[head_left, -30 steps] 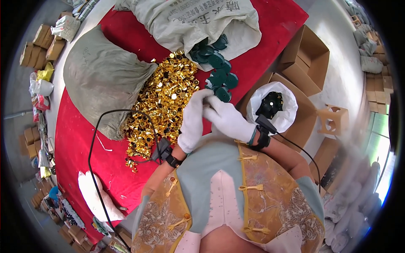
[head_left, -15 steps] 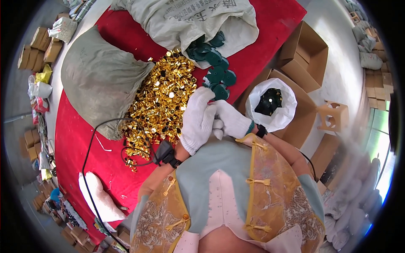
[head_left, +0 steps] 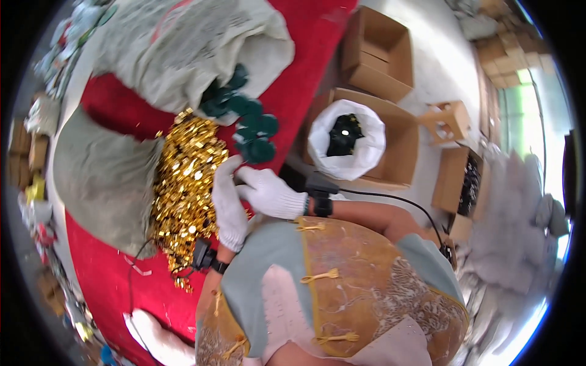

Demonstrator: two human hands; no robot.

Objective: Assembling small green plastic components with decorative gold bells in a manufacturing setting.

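My left hand [head_left: 228, 204], in a white knit glove, is raised beside the right edge of a heap of small shiny gold caps [head_left: 190, 174]. My right hand [head_left: 272, 194], gloved the same way, meets it fingertips to fingertips. The fingers of both are bent and closed together; anything between them is hidden. Just beyond the hands lie several dark green discs [head_left: 257, 150], spilling from the mouth of a large white woven sack [head_left: 183, 52]. To the right, a white bag [head_left: 317, 146] stands open with dark green and gold pieces [head_left: 345, 135] inside.
A grey cloth sack [head_left: 101, 177] slumps left of the gold heap on the red table cover [head_left: 91, 244]. Right of the table are open cardboard boxes [head_left: 381, 55] and a cut-out cardboard piece [head_left: 448, 122]. A white bundle [head_left: 160, 338] lies near left. Cables run from both wrists.
The view has swung, so the table things sit further left and the boxes come further into view. My hands stay together, the right forearm now stretched out more sideways.
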